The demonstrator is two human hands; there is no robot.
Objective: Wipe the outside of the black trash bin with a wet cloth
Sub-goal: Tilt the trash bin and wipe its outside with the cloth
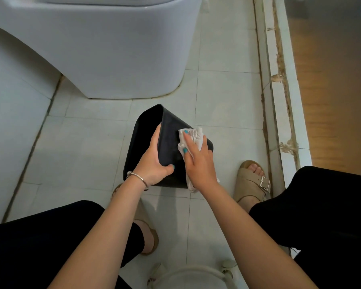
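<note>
The black trash bin (169,132) lies tilted on the tiled floor, its open mouth turned left. My left hand (154,161) grips the bin's rim, fingers inside the mouth and thumb on the outer wall. My right hand (198,161) presses a crumpled white cloth (194,136) flat against the bin's outer wall, fingers spread over it. One end of the cloth hangs down below my right wrist.
A white toilet base (117,59) stands just beyond the bin. A raised white door sill (279,101) runs along the right, with wooden floor past it. My sandalled feet (252,182) flank the bin. A white bucket rim (188,274) shows at the bottom.
</note>
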